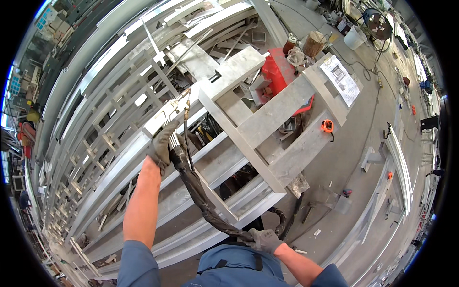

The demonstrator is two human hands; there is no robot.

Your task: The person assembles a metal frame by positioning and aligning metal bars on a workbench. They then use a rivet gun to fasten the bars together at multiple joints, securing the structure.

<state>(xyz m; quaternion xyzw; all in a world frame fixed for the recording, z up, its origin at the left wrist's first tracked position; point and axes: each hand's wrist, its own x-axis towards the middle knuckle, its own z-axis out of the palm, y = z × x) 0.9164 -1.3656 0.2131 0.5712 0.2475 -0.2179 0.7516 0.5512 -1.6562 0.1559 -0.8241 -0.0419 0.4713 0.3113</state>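
Observation:
My left hand (164, 146), in a grey work glove, is closed around thin silvery tubes (173, 139) at the upper end of a black-sheathed hose bundle (198, 198). A narrow hose with brass fittings (186, 111) runs up beside them; its far end is hard to make out against the metal. The bundle sags toward my body, where my gloved right hand (266, 240) grips its lower part. Just beyond lies a pale metal frame (239, 149) with crossbars, resting across long aluminium profiles (229, 168).
An orange tape measure (327, 126) and a drawing sheet (340, 80) lie on the frame's right side. Behind it are a red container (275, 71) and a white bucket (355, 38). Stacked profiles (110, 119) fill the left. Cables and white strips (400, 165) lie on the right-hand floor.

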